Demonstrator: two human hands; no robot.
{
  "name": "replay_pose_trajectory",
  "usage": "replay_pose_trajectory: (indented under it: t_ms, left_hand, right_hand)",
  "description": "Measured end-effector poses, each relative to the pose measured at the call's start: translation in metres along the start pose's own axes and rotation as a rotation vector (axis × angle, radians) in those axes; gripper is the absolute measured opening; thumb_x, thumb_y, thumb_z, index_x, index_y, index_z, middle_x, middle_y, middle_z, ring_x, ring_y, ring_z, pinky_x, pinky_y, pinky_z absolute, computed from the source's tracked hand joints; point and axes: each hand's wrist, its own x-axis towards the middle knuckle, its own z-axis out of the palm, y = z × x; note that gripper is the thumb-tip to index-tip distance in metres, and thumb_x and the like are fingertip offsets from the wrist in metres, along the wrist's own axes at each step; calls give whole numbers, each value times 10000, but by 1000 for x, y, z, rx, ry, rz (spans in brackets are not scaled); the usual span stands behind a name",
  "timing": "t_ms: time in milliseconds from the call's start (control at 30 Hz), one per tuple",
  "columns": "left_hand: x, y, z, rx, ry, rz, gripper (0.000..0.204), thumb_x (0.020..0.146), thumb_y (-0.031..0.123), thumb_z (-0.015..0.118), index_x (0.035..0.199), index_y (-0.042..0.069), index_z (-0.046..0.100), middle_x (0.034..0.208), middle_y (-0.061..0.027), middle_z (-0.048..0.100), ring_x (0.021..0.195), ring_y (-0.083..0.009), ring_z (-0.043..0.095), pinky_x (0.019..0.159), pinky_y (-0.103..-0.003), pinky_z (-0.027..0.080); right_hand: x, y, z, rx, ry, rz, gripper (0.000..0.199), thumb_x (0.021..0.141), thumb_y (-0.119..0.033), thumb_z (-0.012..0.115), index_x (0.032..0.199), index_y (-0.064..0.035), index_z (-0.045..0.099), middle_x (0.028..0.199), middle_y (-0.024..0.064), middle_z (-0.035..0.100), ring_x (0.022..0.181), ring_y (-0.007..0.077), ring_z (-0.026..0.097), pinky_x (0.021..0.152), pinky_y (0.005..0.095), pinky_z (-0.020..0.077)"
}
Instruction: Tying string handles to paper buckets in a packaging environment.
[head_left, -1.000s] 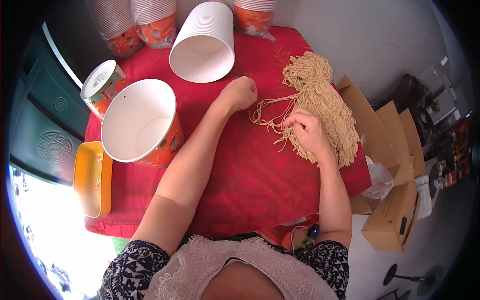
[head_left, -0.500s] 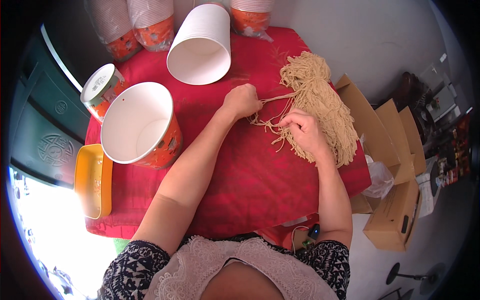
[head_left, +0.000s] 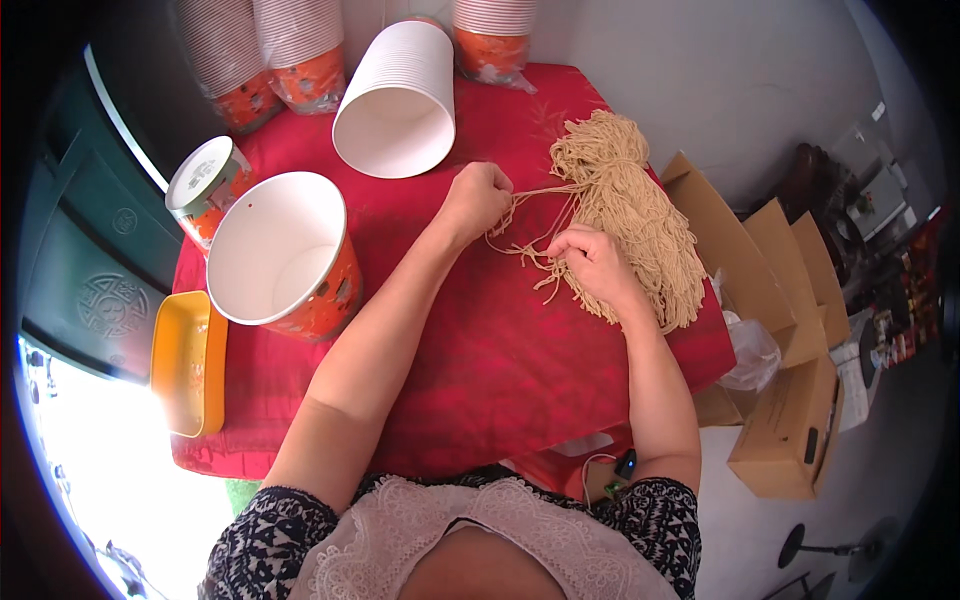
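A thick bundle of tan strings (head_left: pixel 640 230), tied near its top, lies on the right part of the red tablecloth (head_left: pixel 470 370). Several strands run leftward out of it to my left hand (head_left: pixel 478 203), whose fingers are closed on them. My right hand (head_left: pixel 597 265) is over the bundle's left edge, fingers curled in a pinch against the loose strands. Whether it grips one string or more is too fine to make out. Knotted string ends (head_left: pixel 530 253) hang between the two hands on the cloth.
On the left stand a large open paper bucket (head_left: pixel 280 245), a smaller upturned tub (head_left: pixel 205 185) and a yellow tray (head_left: pixel 190 365). A stack of white buckets (head_left: pixel 395 110) lies on its side at the back, near bagged cup stacks (head_left: pixel 300 55). Open cardboard boxes (head_left: pixel 785 290) are right of the table.
Both hands keep nearly the same places on the strings, with small finger movements. The whole view has shifted slightly.
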Motion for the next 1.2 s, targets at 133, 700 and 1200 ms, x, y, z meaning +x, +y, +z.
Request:
replay_pose_trajectory:
  t_ms: [133,700,1200]
  left_hand:
    - [-12,0,-3,281,-68,-36,177,759,0,596,883,-39,716,864,-276,683,877,-389,695,768,-425,549]
    - [-97,7,-27,693,-12,133,97,783,23,542,808,-44,608,782,-300,657,777,-457,673,699,-517,557]
    - [-196,-5,-70,599,-158,212,176,851,157,647,805,-4,590,772,-208,645,709,-402,641,637,-483,518]
  right_hand:
    - [0,3,-1,-1,-10,29,194,841,74,482,874,36,669,875,85,652,838,174,643,771,300,504]
    - [1,9,0,-43,30,-3,159,853,36,542,897,15,693,866,101,676,821,211,660,732,334,505]
    - [10,-35,21,-141,75,-209,69,852,-12,659,902,1,614,903,80,581,840,211,603,735,327,491]
